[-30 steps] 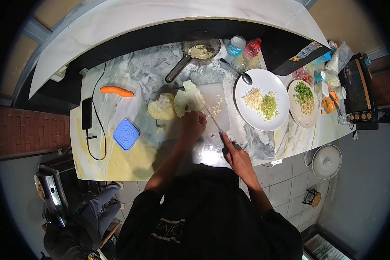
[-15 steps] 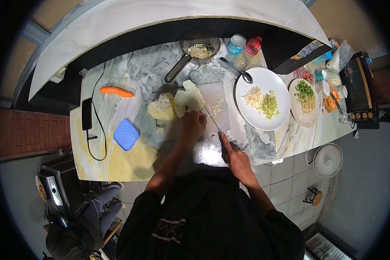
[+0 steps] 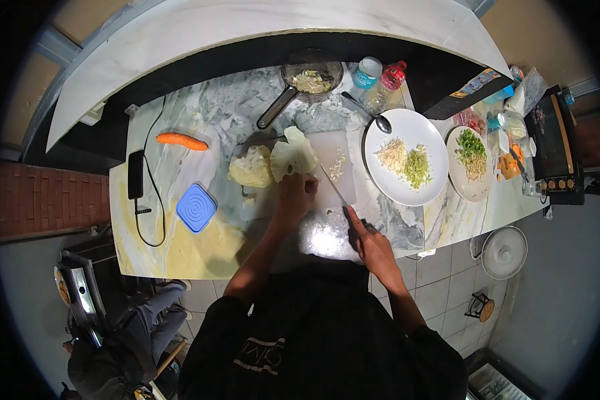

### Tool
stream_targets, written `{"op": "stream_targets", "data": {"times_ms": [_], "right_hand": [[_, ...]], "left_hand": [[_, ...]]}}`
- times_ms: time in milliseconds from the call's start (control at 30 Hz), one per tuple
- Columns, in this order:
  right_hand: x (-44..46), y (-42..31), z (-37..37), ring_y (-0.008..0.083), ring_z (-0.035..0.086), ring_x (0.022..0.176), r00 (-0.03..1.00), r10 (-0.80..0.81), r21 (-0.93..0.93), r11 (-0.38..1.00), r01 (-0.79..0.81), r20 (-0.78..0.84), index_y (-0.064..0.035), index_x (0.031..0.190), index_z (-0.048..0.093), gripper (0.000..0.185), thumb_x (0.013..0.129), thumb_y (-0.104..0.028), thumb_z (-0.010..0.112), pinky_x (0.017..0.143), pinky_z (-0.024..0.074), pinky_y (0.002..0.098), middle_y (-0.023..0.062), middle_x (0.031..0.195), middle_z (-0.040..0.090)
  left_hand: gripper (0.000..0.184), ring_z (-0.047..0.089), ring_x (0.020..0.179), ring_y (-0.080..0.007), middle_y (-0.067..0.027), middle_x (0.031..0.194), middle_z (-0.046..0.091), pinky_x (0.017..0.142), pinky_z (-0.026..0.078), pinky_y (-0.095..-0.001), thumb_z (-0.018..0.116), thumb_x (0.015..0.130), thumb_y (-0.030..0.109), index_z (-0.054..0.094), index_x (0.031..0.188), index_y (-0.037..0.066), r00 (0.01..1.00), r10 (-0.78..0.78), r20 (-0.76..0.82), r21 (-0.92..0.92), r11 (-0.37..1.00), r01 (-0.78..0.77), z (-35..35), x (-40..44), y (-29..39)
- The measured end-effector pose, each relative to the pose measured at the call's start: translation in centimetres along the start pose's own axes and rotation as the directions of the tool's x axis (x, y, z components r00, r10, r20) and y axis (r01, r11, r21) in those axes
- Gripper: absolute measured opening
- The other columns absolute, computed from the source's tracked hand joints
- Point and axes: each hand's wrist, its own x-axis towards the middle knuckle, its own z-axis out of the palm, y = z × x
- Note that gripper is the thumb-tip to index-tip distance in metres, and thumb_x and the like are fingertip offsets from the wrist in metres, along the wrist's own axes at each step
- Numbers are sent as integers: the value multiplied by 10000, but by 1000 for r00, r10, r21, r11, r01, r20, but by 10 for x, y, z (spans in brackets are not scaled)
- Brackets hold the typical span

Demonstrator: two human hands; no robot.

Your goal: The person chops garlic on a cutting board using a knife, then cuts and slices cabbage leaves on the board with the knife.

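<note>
A pale green cabbage leaf (image 3: 292, 152) lies on a white cutting board (image 3: 348, 190). At its near edge, my left hand (image 3: 298, 193) is closed with curled fingers, holding the leaf down. My right hand (image 3: 373, 248) grips the dark handle of a kitchen knife (image 3: 332, 185), with the index finger stretched along it. The blade points away from me, its tip close to the leaf's right side. Small chopped pale pieces (image 3: 338, 165) lie right of the blade. Left of the leaf rests a larger piece of cabbage (image 3: 252, 167).
A carrot (image 3: 182, 141), a blue square lid (image 3: 196, 208) and a cabled phone (image 3: 135, 175) are at left. A pan (image 3: 280, 107), a jar (image 3: 367, 72) and a bottle (image 3: 393, 75) stand behind. Plates (image 3: 407, 190) of chopped vegetables sit right. A person (image 3: 123, 347) is at lower left.
The view has shifted slightly. My left hand stays on the cabbage leaf, and my right hand with the knife has moved slightly to the right and nearer to me.
</note>
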Motion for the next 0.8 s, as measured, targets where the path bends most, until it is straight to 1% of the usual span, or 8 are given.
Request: {"op": "stream_targets", "data": {"times_ms": [67, 100, 167, 233, 433, 567, 767, 800], "right_hand": [[-1, 3, -1, 410, 602, 760, 1000, -18, 74, 997, 19, -15, -170, 1505, 234, 820, 772, 38, 536, 663, 491, 478, 241, 909, 605], [-2, 4, 1, 410, 602, 760, 1000, -17, 74, 997, 18, -15, -170, 1505, 234, 820, 772, 38, 536, 663, 491, 478, 241, 909, 605], [-1, 6, 6, 402, 571, 650, 992, -53, 107, 992, 65, -111, -176, 1507, 240, 840, 760, 77, 530, 621, 458, 455, 212, 799, 604], [-1, 6, 4, 406, 574, 665, 994, -48, 105, 993, 58, -98, -173, 1505, 245, 829, 766, 75, 528, 628, 460, 456, 222, 831, 603], [-2, 3, 4, 419, 583, 714, 992, -55, 121, 990, 68, -111, -165, 1501, 254, 806, 780, 65, 531, 657, 467, 461, 241, 910, 601], [-4, 4, 1, 429, 590, 810, 994, -72, 123, 989, 82, -82, -141, 1500, 233, 814, 771, 40, 547, 695, 487, 485, 254, 993, 582], [-7, 3, 0, 438, 589, 816, 998, -57, 118, 991, 59, -26, -139, 1496, 236, 787, 794, 27, 550, 702, 488, 495, 262, 989, 582], [-7, 2, 1, 438, 589, 816, 998, -58, 117, 991, 61, -25, -139, 1496, 236, 787, 794, 27, 550, 702, 488, 495, 262, 989, 582]], "left_hand": [[73, 688, 648, -250, -123, 740, 693, 652, 526, -338, 647, 772, 45, 705, 815, 33, 1000, -1, -8, -55, 998, 0, -5, 0, 7], [48, 656, 700, -289, -135, 753, 677, 683, 505, -387, 653, 792, 73, 685, 791, 37, 996, -71, 62, -124, 989, 79, -8, 1, 13], [77, 625, 752, -329, -147, 765, 660, 713, 483, -436, 660, 812, 102, 665, 766, 41, 982, -135, 135, -185, 970, 159, -6, 1, 14], [63, 620, 779, -339, -146, 798, 661, 723, 479, -442, 657, 817, 102, 666, 795, 44, 990, -87, 113, -33, 995, 92, 3, -3, 5], [65, 587, 761, -344, -126, 806, 625, 696, 463, -460, 652, 821, 112, 606, 834, 68, 998, 47, 52, -25, 999, -46, 18, -9, -10], [89, 583, 749, -346, -123, 793, 616, 692, 460, -467, 656, 817, 113, 581, 829, 66, 999, 20, 32, 35, 999, -21, 18, -5, -4], [95, 588, 760, -347, -130, 784, 617, 697, 469, -465, 665, 812, 138, 603, 813, 67, 1000, 24, -19, 91, 996, -23, 20, -4, -5], [93, 592, 773, -346, -132, 787, 625, 705, 473, -465, 666, 810, 141, 614, 800, 65, 999, -31, 38, 84, 996, 28, 17, -2, -1]]}}
